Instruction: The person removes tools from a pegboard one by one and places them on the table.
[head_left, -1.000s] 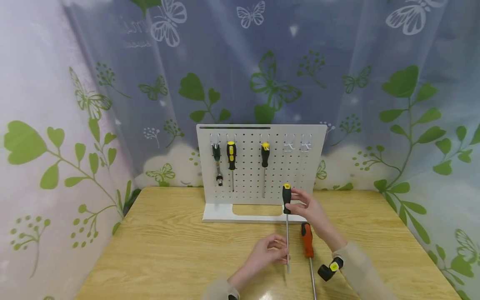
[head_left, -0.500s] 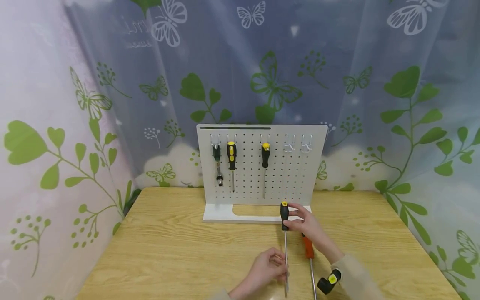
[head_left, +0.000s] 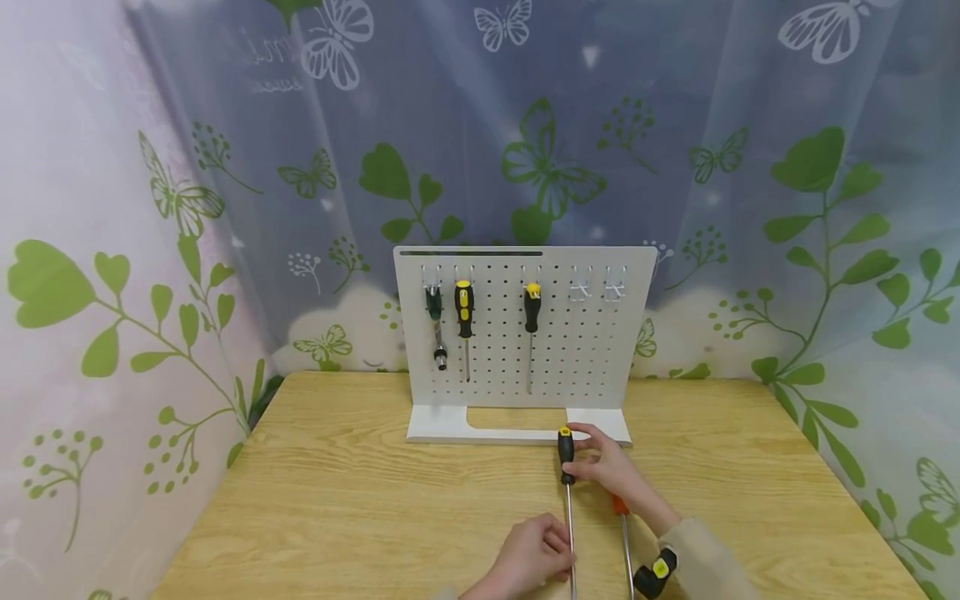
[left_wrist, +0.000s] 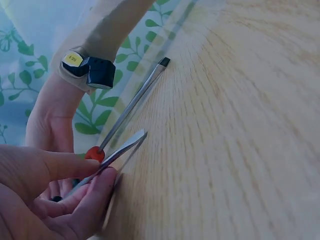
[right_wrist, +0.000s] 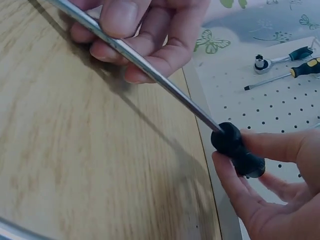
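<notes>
My right hand (head_left: 611, 468) pinches the black handle (right_wrist: 243, 159) of a long screwdriver (head_left: 566, 456) with a yellow-topped end, between thumb and fingertips. Further down, my left hand (head_left: 527, 553) pinches the steel shaft (right_wrist: 160, 79) between thumb and fingers. The flat blade tip (left_wrist: 138, 136) points toward the person, close over the table and its shadow. Beside it, an orange-handled screwdriver (head_left: 620, 505) lies on the table, its handle partly hidden behind the right hand in the head view. Its shaft (left_wrist: 135, 102) ends in a dark flat tip.
Behind the hands stands a white pegboard (head_left: 495, 358). On it hang a green-handled ratchet (head_left: 437, 325), a yellow-and-black screwdriver (head_left: 465, 312) and another black-handled screwdriver (head_left: 532, 312). Wire hooks (head_left: 597, 289) are fixed at its upper right. The wooden table (head_left: 337, 500) meets a printed curtain.
The screwdriver has come down and toward the person, away from the pegboard, with the right hand on its handle. The left hand has moved slightly nearer the person and its fingers have closed on the shaft.
</notes>
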